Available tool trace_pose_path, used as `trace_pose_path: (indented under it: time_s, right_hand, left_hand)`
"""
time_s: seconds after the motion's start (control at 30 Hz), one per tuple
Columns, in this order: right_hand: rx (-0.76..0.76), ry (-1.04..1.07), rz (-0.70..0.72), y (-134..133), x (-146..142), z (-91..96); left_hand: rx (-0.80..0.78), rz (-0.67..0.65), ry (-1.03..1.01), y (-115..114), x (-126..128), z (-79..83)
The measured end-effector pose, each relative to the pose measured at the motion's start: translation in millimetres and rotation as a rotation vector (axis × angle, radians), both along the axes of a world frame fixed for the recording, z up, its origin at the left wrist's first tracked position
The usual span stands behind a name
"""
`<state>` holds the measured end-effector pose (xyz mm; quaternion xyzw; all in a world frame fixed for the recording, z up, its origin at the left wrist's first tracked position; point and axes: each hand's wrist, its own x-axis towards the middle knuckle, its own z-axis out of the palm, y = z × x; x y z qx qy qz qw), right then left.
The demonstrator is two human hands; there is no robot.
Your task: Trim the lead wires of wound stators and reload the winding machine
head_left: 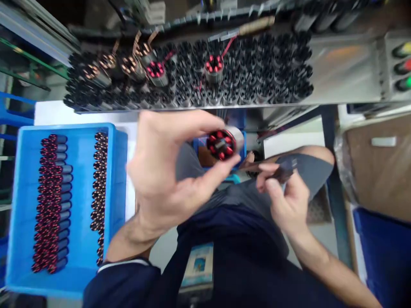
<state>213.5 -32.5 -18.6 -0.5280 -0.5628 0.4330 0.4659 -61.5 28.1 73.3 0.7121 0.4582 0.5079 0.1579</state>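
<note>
My left hand (167,171) grips a motor stator (224,144) between thumb and fingers. Its end, wound with red wire, faces the camera, and its side is silvery grey. Lower and to the right, the fingers of my right hand (287,199) are closed around a small dark object (284,170), too blurred to name. The two hands are apart, both over my lap. Beyond them, a long bench-edge row holds many black-ended stator cores (250,75). Among these stand a red-wound stator (214,68), a pink-wound stator (156,72) and several copper-wound stators (130,66).
On the left, a blue bin (78,256) holds rows of red-wound and copper-wound stators. A wooden-handled tool (257,25) lies atop the cores. Yellow, red and green buttons (403,67) sit at the far right, above a cardboard box (379,171).
</note>
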Motion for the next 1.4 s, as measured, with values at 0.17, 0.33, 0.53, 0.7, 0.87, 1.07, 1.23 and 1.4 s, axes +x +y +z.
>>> trace_pose_path:
  time_s: [0.17,0.33,0.53,0.7,0.87,1.07,1.23,1.4]
  right_hand:
    - [0.328,0.058,-0.028,32.2,-31.6,27.3]
    - [0.270,0.058,0.067,34.8,-46.2,27.9]
    - [0.134,0.043,0.093,26.3,-48.2,32.3]
    - [0.044,-0.131,0.120,17.4,-29.5,49.9]
    - [0.101,-0.352,0.351,12.4,-7.4,42.3]
    - [0.106,-0.352,0.372,18.8,-11.2,35.7]
    - [0.112,-0.300,0.359,22.8,-9.4,35.9]
    - [0.117,-0.264,0.341,24.9,-4.0,31.8]
  left_hand:
    - [-0.047,0.002,0.099,-43.9,29.6,-43.2]
    - [-0.191,-0.036,-0.191,-56.2,30.9,-67.5]
    - [-0.440,-0.169,-0.751,-55.2,34.2,-90.5]
    - [-0.392,-0.105,-0.842,-47.5,40.6,-110.7]
    - [-0.362,-0.070,-0.739,-46.6,39.4,-120.9]
    - [-0.246,-0.063,-0.732,-44.0,40.2,-113.1]
    - [-0.256,0.014,-0.507,-45.4,37.3,-99.4]
    - [-0.280,0.077,-0.406,-47.9,31.9,-92.9]
